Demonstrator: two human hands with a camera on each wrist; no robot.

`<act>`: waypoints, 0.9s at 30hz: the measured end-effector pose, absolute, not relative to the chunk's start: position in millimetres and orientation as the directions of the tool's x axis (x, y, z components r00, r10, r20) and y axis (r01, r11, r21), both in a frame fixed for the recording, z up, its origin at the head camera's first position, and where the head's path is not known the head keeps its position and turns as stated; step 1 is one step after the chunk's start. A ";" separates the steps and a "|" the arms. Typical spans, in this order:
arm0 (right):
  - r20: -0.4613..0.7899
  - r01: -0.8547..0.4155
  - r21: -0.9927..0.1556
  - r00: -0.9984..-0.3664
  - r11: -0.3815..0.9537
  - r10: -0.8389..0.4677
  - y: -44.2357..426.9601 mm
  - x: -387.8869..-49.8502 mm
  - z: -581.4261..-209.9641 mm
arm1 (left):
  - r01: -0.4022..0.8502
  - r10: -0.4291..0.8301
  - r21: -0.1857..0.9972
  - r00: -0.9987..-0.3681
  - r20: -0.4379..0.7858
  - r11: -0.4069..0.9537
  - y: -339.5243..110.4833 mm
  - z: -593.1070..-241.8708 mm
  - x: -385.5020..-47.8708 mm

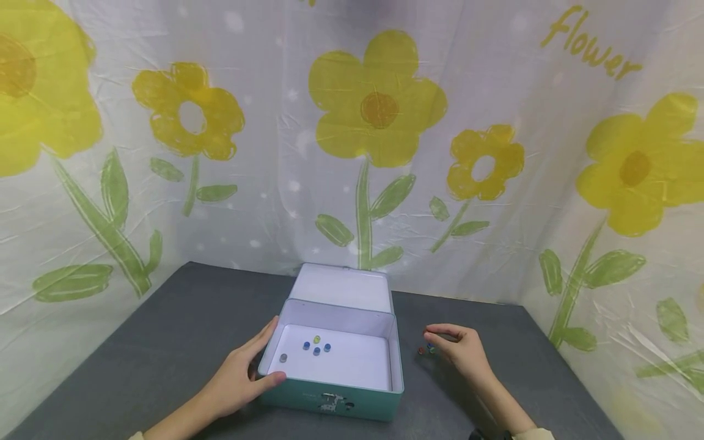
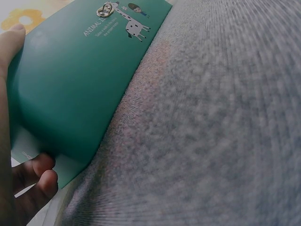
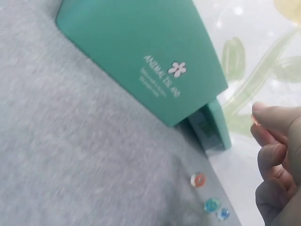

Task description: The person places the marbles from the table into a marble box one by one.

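Observation:
A teal tin box with a white inside stands with its lid folded back. My left hand grips its left front corner, thumb on the front rim and fingers along the left side. To the right of the box, my right hand pinches a small reddish marble between thumb and index finger, mostly hidden by the fingertips. Below that hand lie a red marble, a green marble and a blue marble. Inside the box are several marbles, among them a yellow-green marble and a grey marble.
A dark grey cloth-covered table carries everything. Behind it and along both sides hangs a pale curtain printed with yellow flowers; the opened lid lies close to its lower edge.

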State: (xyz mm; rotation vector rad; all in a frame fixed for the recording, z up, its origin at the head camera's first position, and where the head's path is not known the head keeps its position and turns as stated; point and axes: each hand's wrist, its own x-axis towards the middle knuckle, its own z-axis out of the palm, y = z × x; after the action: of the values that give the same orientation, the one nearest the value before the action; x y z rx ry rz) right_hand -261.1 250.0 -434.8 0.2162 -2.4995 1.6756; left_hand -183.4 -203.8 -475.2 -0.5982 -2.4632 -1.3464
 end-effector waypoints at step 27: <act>0.288 -0.309 -0.903 -0.951 0.300 -0.113 184.8 -279.1 -410.2 | 0.483 0.226 0.725 -0.875 0.429 0.492 -204.0 -476.0 -184.9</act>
State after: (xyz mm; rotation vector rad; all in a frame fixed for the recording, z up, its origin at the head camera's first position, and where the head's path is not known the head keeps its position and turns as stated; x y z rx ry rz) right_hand -279.1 184.8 -410.2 0.3928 -2.3908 1.7205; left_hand -184.9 -204.0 -476.0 -0.6001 -2.4625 -1.3267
